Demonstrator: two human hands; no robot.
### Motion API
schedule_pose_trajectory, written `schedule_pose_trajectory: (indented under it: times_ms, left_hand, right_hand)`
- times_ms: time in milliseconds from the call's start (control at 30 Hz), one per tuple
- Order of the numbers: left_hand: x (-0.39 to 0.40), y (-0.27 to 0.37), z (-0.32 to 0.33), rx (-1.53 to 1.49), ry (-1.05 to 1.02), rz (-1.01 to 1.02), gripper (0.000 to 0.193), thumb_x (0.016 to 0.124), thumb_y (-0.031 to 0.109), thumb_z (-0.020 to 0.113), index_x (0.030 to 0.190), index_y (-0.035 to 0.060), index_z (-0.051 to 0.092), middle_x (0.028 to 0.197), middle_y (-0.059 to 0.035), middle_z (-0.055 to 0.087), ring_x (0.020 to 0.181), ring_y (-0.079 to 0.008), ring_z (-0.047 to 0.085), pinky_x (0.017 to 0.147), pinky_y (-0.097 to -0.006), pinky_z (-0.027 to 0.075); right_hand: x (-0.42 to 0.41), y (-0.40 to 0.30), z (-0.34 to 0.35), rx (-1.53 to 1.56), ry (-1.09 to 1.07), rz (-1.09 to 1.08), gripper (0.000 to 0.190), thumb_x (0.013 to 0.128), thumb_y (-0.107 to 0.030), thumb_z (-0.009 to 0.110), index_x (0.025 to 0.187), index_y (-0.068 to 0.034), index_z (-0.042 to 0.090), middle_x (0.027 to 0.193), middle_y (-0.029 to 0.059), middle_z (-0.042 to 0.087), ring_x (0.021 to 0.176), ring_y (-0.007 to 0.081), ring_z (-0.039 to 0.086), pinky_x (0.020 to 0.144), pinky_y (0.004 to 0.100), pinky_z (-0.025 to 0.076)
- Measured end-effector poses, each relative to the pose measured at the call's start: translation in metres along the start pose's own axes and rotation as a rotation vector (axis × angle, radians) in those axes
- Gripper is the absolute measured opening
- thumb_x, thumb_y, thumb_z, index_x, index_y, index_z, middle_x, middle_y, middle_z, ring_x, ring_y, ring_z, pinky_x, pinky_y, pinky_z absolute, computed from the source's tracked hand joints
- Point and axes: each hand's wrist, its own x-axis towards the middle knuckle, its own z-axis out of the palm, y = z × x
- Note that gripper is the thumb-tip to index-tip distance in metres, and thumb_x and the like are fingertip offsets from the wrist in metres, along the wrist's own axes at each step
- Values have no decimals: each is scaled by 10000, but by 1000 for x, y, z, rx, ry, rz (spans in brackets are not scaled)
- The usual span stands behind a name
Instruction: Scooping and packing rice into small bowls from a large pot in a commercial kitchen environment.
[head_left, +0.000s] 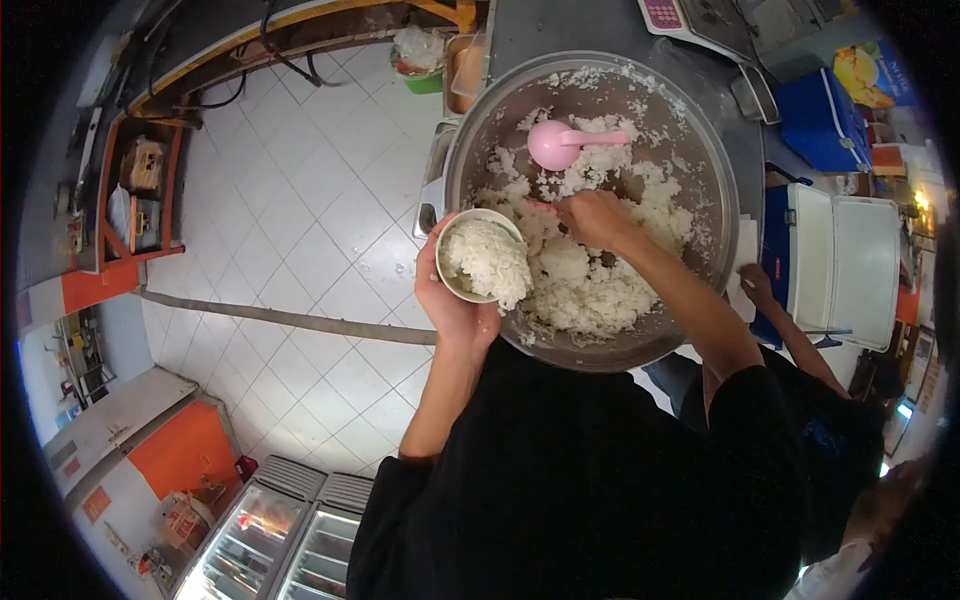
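Note:
My left hand (457, 315) holds a small pale bowl (448, 281) at the near left rim of a wide metal basin (514, 101). White cooked rice (487, 259) is heaped in the bowl, tilted towards the basin, and some hangs over its edge. Inside the basin, my right hand (596, 219) grips a thin red utensil (541, 204); its far end is hard to make out against the rice. More loose rice (600, 292) lies clumped over the basin floor and clings to the walls. A pink plastic ladle (555, 146) rests bowl-up or bowl-down, I cannot tell which, on the rice farther back.
The basin stands on a grey table (562, 26) with a scale (697, 22) behind it. Another person's hand (756, 285) touches white sheets (744, 240) at the right. Beyond is an open cooler box (866, 270). A green container (424, 81) and a tray (459, 67) sit back left.

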Motion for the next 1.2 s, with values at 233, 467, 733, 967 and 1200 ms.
schedule_pose_trajectory:
  times_ms: [233, 467, 733, 967, 1200]
  left_hand:
    - [-2, 13, 2, 30, -18, 87, 375, 1001, 317, 376, 1186, 45, 557, 1121, -110, 652, 1043, -255, 638, 916, -405, 533]
    - [29, -26, 32, 105, -31, 193, 350, 1004, 298, 422, 1192, 52, 585, 1148, -91, 638, 1092, -232, 607, 960, -386, 491]
    - [61, -93, 93, 56, -117, 258, 377, 1039, 331, 386, 1229, 55, 559, 1181, -82, 634, 1106, -224, 614, 970, -373, 489]
    - [58, -82, 107, -26, -263, 382, 377, 1019, 323, 388, 1202, 38, 553, 1159, -100, 646, 1090, -239, 631, 956, -396, 515]
    - [49, -84, 111, 135, -150, 664, 344, 1049, 272, 369, 1127, 9, 577, 1091, -109, 609, 1005, -194, 615, 874, -324, 507]
  right_hand:
    - [-16, 23, -54, 535, 27, -23, 188, 897, -186, 621, 979, -77, 750, 768, 151, 690, 697, 290, 676, 652, 396, 500]
    - [-90, -7, -163, 383, 445, -85, 225, 950, -202, 576, 1082, -117, 737, 671, 103, 627, 596, 210, 613, 588, 333, 472]
    - [-103, -70, -121, -83, 877, 60, 494, 860, -80, 560, 1349, -144, 582, 942, 91, 590, 686, 273, 631, 601, 407, 506]
    - [-142, -54, -197, 228, 829, 80, 419, 926, -29, 514, 1343, -41, 556, 895, 204, 617, 768, 385, 626, 679, 453, 477]
    - [-130, -92, -195, 231, 701, 216, 284, 916, -19, 483, 1166, -30, 617, 729, 264, 623, 715, 472, 621, 645, 536, 456]
